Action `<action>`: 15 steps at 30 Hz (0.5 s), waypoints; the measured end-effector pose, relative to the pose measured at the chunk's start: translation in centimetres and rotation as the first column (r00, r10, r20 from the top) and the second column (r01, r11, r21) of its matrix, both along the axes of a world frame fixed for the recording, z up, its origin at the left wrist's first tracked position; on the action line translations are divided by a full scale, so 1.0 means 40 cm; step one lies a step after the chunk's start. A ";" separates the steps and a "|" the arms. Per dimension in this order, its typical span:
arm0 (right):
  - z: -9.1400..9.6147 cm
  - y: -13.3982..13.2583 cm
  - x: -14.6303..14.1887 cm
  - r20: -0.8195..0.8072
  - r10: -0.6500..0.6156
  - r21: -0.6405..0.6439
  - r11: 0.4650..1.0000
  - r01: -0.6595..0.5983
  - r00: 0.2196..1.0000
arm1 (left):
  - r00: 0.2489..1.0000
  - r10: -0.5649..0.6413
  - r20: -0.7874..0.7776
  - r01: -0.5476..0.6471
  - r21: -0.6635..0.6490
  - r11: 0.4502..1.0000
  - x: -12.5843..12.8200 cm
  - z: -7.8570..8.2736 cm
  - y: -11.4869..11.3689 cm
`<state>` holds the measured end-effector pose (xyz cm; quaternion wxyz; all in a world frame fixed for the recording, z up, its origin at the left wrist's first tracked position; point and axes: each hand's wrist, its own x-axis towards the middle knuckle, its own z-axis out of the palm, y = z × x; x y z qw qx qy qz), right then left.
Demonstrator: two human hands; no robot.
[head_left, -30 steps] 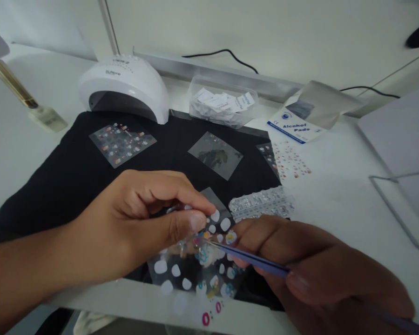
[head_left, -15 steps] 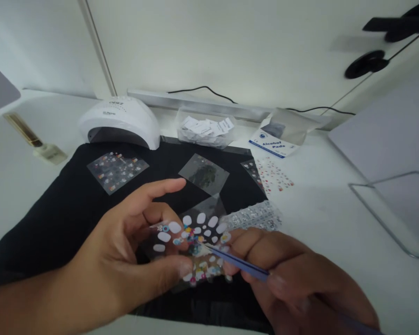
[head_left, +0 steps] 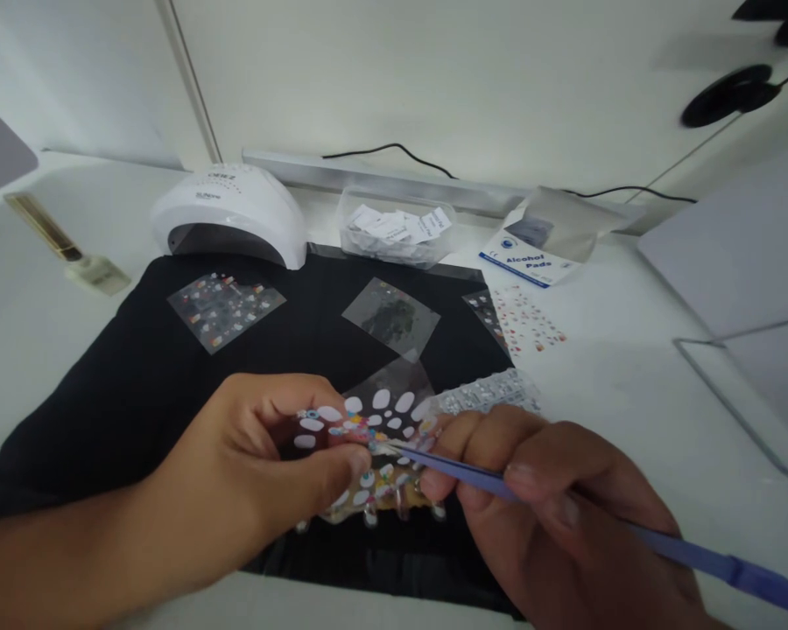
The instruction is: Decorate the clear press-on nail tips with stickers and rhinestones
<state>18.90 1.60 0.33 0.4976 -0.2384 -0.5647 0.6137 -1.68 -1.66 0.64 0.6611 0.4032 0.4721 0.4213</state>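
A clear nail sticker sheet [head_left: 382,400] with white ovals and small coloured shapes is pinched between the thumb and fingers of my left hand [head_left: 263,451]. My right hand [head_left: 531,490] grips purple tweezers [head_left: 463,472], whose pale tips meet the middle of the sheet near my left thumb. Some right fingers also touch the sheet's right edge. Whether the tips hold a sticker is too small to tell. Under the sheet, several clear nail tips [head_left: 370,514] show along a tan strip; my hands partly hide it.
On the black cloth [head_left: 289,341] lie a sticker sheet [head_left: 227,311] and a clear sheet [head_left: 391,317]. Behind stand a white nail lamp [head_left: 229,210], a tub of packets [head_left: 397,236] and an alcohol pads box [head_left: 531,249]. A nail polish bottle [head_left: 98,273] lies left; a rhinestone sheet [head_left: 492,389] lies right.
My left index finger, raised before, has come down and curled onto the sheet. The tweezers lie at a flatter angle, and more of their handle shows. The view has shifted slightly.
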 end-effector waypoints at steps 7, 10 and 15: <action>0.001 0.000 0.000 -0.026 0.027 -0.060 0.998 -0.028 0.999 | 0.999 0.028 -0.032 -0.028 0.014 1.000 0.003 0.002 0.008; 0.003 -0.002 0.003 -0.016 0.025 -0.053 0.998 -0.026 1.000 | 0.999 0.037 -0.012 -0.037 -0.020 0.999 0.004 0.006 0.010; 0.004 -0.002 0.006 0.015 0.031 -0.036 0.999 -0.031 0.999 | 0.998 0.054 -0.016 -0.053 0.025 0.998 0.006 0.017 0.014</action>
